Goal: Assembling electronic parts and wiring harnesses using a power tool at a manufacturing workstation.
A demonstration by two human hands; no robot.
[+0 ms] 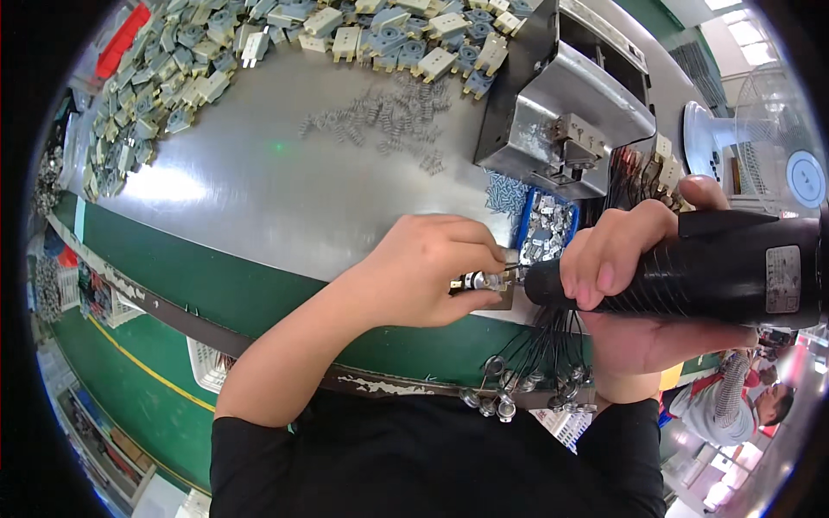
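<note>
My right hand (pixel 617 250) wraps round the thick black body of a power screwdriver (pixel 691 268), which lies level with its narrow end pointing left. My left hand (pixel 432 268) pinches a small part (pixel 476 281) with a shiny round metal piece and a brass-coloured tip, right in front of the screwdriver's nose. Whether the bit touches the part I cannot tell. Just beyond the nose stands a blue tray (pixel 526 226) of small metal pieces, with a heap of small screws (pixel 506 192) beside it.
Grey and cream plug-like housings (pixel 380 39) are piled along the far and left side of the metal table. Loose springs (pixel 389 116) lie mid-table. A metal fixture (pixel 561 112) stands at far right. Black wires with round metal ends (pixel 505 401) hang over the near edge.
</note>
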